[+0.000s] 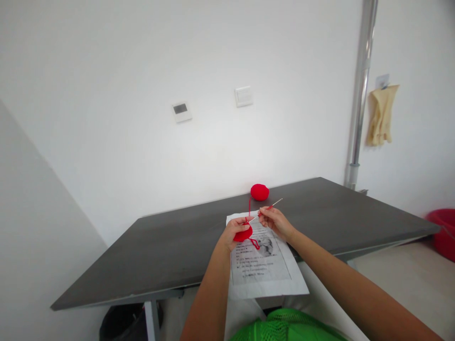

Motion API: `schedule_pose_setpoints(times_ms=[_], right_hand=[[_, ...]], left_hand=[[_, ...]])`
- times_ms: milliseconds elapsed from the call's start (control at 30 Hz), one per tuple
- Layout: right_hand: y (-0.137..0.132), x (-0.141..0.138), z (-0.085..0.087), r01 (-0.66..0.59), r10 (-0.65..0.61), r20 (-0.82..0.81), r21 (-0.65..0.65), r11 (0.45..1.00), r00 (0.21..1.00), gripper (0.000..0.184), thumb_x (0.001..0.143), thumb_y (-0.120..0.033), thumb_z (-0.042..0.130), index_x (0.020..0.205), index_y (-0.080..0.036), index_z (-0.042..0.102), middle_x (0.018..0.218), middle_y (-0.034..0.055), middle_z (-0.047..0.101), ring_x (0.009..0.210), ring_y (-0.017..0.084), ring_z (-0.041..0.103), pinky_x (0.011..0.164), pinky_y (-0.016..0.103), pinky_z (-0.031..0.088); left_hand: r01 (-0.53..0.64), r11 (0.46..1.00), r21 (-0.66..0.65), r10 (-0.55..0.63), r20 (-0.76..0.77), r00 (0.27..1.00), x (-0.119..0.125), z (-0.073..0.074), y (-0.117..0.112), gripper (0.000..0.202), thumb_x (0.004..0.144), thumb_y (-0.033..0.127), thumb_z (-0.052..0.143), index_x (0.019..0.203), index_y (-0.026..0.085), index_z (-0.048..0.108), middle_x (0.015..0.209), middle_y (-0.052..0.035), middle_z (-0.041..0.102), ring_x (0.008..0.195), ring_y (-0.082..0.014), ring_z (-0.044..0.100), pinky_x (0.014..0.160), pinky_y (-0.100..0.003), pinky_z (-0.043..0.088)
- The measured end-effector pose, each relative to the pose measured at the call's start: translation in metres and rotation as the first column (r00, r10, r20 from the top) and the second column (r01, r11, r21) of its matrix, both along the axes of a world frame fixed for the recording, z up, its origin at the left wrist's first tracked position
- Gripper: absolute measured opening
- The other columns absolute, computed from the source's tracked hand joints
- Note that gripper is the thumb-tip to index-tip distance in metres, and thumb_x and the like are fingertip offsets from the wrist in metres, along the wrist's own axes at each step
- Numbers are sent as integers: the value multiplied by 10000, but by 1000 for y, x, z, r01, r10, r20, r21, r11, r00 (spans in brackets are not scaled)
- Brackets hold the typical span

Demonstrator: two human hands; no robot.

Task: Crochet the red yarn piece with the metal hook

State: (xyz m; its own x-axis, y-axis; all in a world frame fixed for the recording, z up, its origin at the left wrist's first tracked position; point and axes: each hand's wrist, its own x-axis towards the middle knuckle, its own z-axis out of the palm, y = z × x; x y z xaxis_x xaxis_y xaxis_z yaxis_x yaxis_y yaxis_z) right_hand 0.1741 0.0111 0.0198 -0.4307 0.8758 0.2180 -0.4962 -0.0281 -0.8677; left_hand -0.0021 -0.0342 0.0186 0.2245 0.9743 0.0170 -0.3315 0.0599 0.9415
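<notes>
My left hand (pixel 232 233) is closed around a small red crocheted piece (pixel 243 234), held just above a printed paper sheet (pixel 263 267). My right hand (pixel 274 220) pinches a thin metal crochet hook (pixel 275 204), whose tip points toward the red piece. A strand of red yarn runs from the piece up to a red yarn ball (pixel 259 192) lying on the dark grey table (pixel 170 251) behind the paper. A short yarn tail hangs below the piece.
The paper overhangs the table's near edge. A green mesh basket (pixel 287 327) sits below, close to me. A red tub (pixel 444 232) stands on the floor at right. Yellow gloves (pixel 382 116) hang on the wall beside a metal pipe (pixel 359 109).
</notes>
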Motion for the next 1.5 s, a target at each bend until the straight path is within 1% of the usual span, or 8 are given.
schedule_pose_setpoints(times_ms=[200, 333, 500, 700, 1067, 1233, 1367, 1500], right_hand=[[-2, 0, 2, 23, -25, 45, 57, 998, 999, 377, 681, -508, 715, 612, -155, 601, 414, -39, 500, 362, 60, 358, 378, 223, 251], [0, 0, -1, 26, -28, 53, 44, 999, 998, 393, 681, -514, 711, 595, -150, 593, 393, -41, 483, 346, 53, 336, 365, 219, 215], [4, -1, -5, 74, -77, 56, 54, 996, 996, 427, 686, -543, 693, 565, -150, 574, 355, -48, 448, 311, 43, 282, 342, 220, 160], [4, -1, -6, 116, -118, 84, 29, 993, 989, 422, 665, -541, 708, 564, -151, 582, 360, -36, 474, 310, 51, 304, 338, 220, 177], [1, -1, -5, 115, -119, 99, 44, 992, 988, 411, 674, -545, 699, 595, -154, 599, 384, -29, 496, 334, 63, 345, 346, 218, 222], [3, 0, -6, 168, -173, 100, 58, 984, 980, 418, 676, -548, 687, 571, -160, 574, 361, -43, 457, 322, 56, 310, 352, 224, 177], [4, 0, -6, 169, -178, 119, 85, 982, 977, 421, 701, -541, 659, 537, -169, 550, 338, -45, 428, 313, 56, 266, 358, 238, 135], [4, 0, -5, 168, -179, 118, 97, 981, 977, 428, 723, -521, 641, 495, -184, 507, 312, -46, 394, 310, 60, 241, 356, 245, 126]], left_hand=[[14, 1000, -13, -14, -32, 999, -1, -2, 0, 514, 464, 240, 840, 941, 95, 718, 741, -74, 681, 604, -113, 592, 626, -236, 436], [8, 999, -34, -10, -78, 997, 0, -3, 1, 532, 453, 234, 840, 948, 85, 712, 699, -65, 669, 581, -111, 584, 612, -239, 426], [-5, 999, -35, 0, -125, 992, 2, -5, 2, 539, 451, 231, 841, 951, 83, 706, 702, -59, 663, 554, -97, 572, 586, -235, 405], [-4, 999, -43, -5, -193, 981, 3, -5, 2, 536, 456, 244, 837, 952, 85, 708, 646, -35, 645, 526, -101, 558, 566, -237, 384], [-16, 999, -36, 8, -209, 978, 3, -5, 2, 527, 456, 246, 833, 947, 92, 717, 666, -46, 669, 535, -119, 581, 576, -247, 403], [-42, 999, -29, 34, -241, 970, 5, -4, 1, 492, 438, 240, 827, 904, 110, 732, 621, -18, 655, 525, -106, 560, 562, -230, 391], [-55, 998, -20, 48, -259, 965, 6, -3, 0, 454, 438, 240, 828, 867, 121, 737, 635, -16, 660, 531, -105, 551, 572, -233, 392], [-76, 997, 0, 72, -304, 950, 7, -6, 1, 411, 453, 258, 828, 832, 129, 738, 643, -22, 667, 544, -116, 554, 586, -247, 401]])
